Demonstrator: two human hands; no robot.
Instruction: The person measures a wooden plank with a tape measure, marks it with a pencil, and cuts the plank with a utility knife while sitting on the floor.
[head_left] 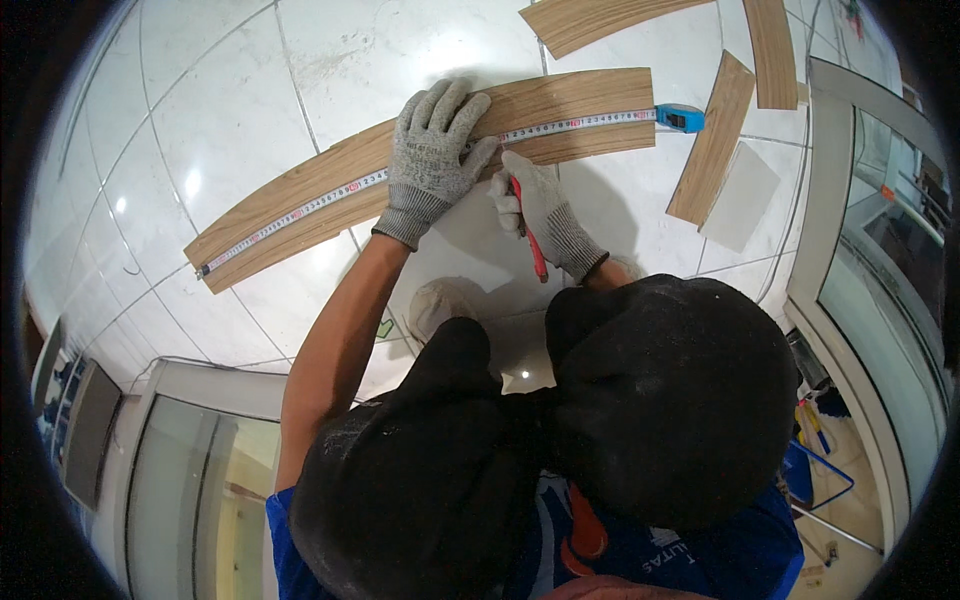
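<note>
A long wood-grain plank (pixel 560 92) lies across the white tiles in front of me. Along its length stretches a tape measure's white blade (pixel 320 203), its end at the plank's left edge and its blue case (pixel 680 118) just past the right edge. My left hand (pixel 437 150), in a grey knit glove, lies over the plank and blade near the middle, fingers extended. Beside it, at the plank's near edge, my gloved right hand (pixel 540 210) is closed round a slim red pen-like tool (pixel 530 235). Its front end is hidden by the fingers.
More wood-grain pieces (pixel 712 140) lie at the right and far right, with a pale flat sheet (pixel 742 197) beside one. Framed glass panels stand at the right (pixel 835 200) and lower left (pixel 190 480). My knees and feet (pixel 440 305) are close to the plank.
</note>
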